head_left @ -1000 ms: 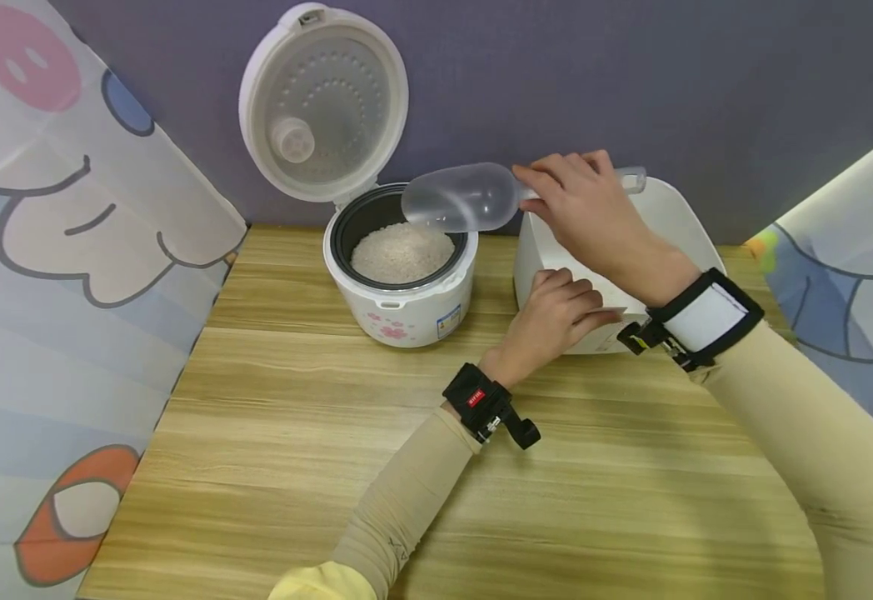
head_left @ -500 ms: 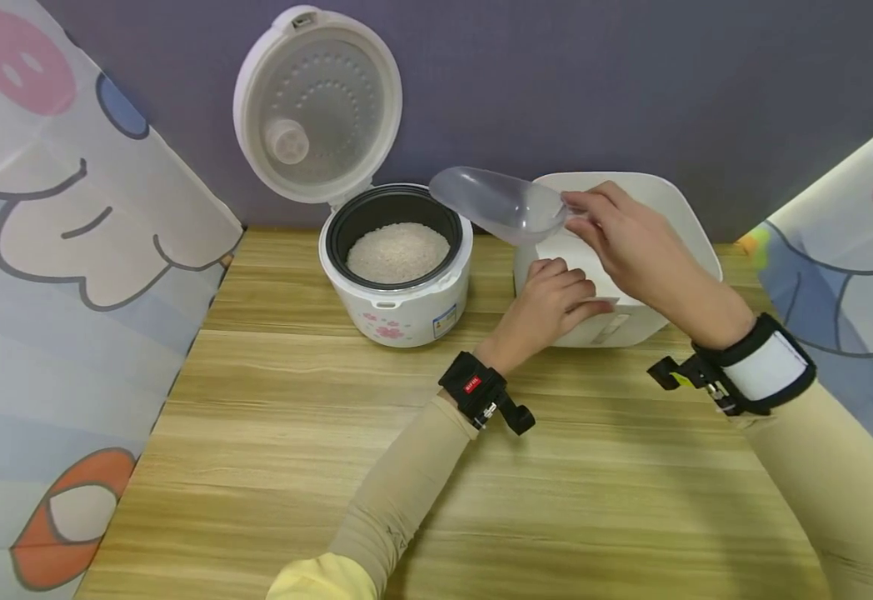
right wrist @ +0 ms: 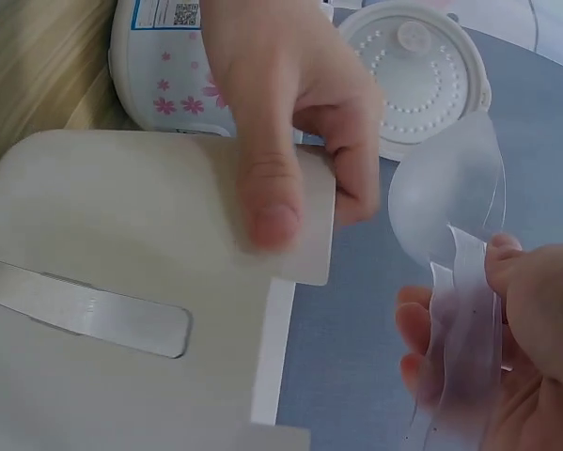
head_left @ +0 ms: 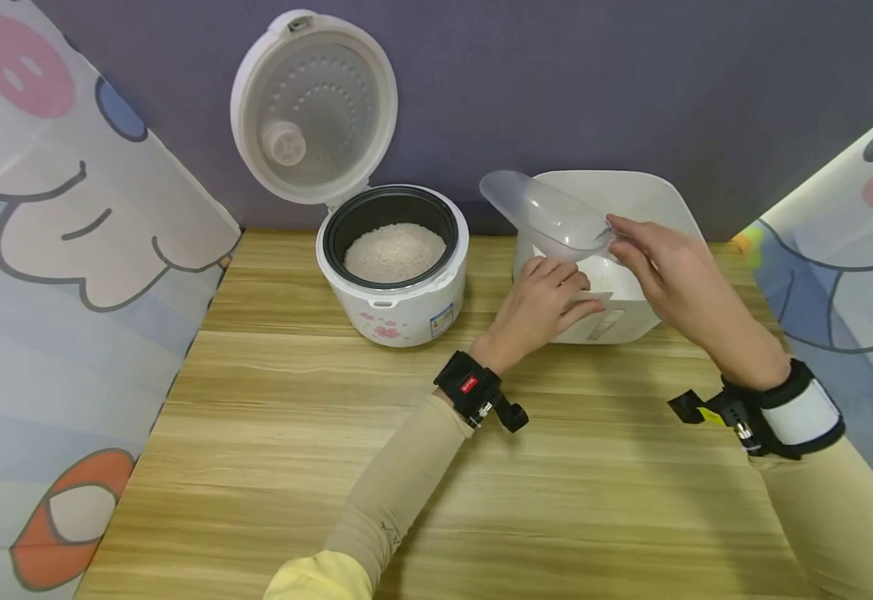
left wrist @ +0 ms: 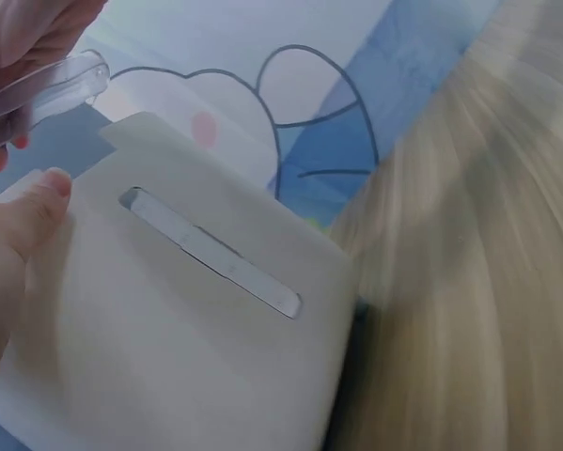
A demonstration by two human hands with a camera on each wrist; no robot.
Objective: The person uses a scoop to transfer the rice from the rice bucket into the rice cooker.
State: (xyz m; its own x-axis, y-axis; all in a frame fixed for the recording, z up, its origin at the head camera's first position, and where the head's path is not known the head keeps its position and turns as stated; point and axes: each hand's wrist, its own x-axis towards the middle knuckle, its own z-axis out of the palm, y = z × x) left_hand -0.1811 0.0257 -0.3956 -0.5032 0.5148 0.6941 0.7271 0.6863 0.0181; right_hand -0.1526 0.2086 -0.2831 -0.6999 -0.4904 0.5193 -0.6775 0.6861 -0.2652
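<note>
My right hand (head_left: 680,279) pinches the handle of a clear plastic scoop (head_left: 549,208), also visible in the right wrist view as a clear scoop (right wrist: 450,188). The scoop hangs tilted over the left side of a white container (head_left: 594,329), and I see no rice in it. With the thumb outside and the fingers inside, my left hand (head_left: 541,304) grips the container's rim at the front left. To the left stands a white rice cooker (head_left: 406,312), its lid (head_left: 316,108) up. White rice (head_left: 395,252) lies heaped in its dark inner pot. The container's inside is partly hidden.
Both containers stand near the back of a wood-grain table (head_left: 316,417), against a grey-blue back panel (head_left: 556,92). Cartoon-printed sheets rise at the left (head_left: 107,333) and right sides. The cooker's raised lid stands close to the back panel.
My right hand has moved the scoop right, away from above the cooker to the white container. The left hand keeps its grip on the rim.
</note>
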